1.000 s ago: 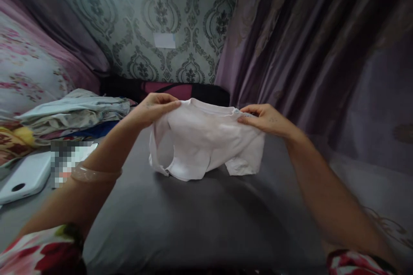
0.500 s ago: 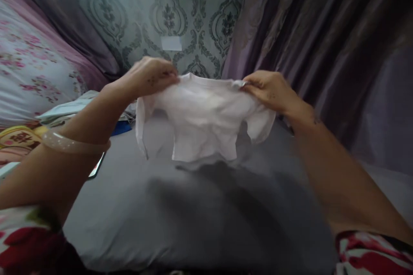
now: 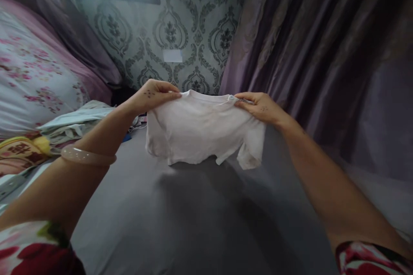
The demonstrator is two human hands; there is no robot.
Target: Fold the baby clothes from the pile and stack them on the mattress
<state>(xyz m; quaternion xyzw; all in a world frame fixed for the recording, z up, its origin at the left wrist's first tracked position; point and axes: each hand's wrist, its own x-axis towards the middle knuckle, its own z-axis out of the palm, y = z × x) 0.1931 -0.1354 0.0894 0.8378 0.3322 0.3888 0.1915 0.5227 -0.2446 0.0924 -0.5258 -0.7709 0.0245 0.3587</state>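
Shirt, head view: small, plain white, soft cloth, long-sleeved, round neckline [image 3: 203, 131]. Held up by the shoulders above a smooth grey cloth surface [image 3: 155, 223], front spread out, creased across the chest. Can't tell if the lower hem touches the grey cloth surface. Small pale round button [image 3: 231, 98] at the shirt's neckline, right end.

Left hand [image 3: 153, 93]: thumb and fingers pinched on the shirt's left shoulder. Right hand [image 3: 263, 106]: same pinch, right shoulder, next to the button. Hands well apart, neckline between them. Right sleeve of the shirt hangs loose, bent, cuff low; left sleeve hangs at the shirt's left side.

Pale translucent round bangle [image 3: 87, 154] on the left forearm, nearer the wearer than the shirt. Left of the shirt: rumpled pile of pale blue-green cloth [image 3: 80, 120], yellow item with dark markings [image 3: 21, 150], white cloth with pink flowers [image 3: 32, 64] further up. Behind the shirt: grey-green damask-patterned wall [image 3: 138, 25], small white rectangle [image 3: 173, 55] on it. Right of the shirt and behind: long purple draped curtain [image 3: 290, 51].
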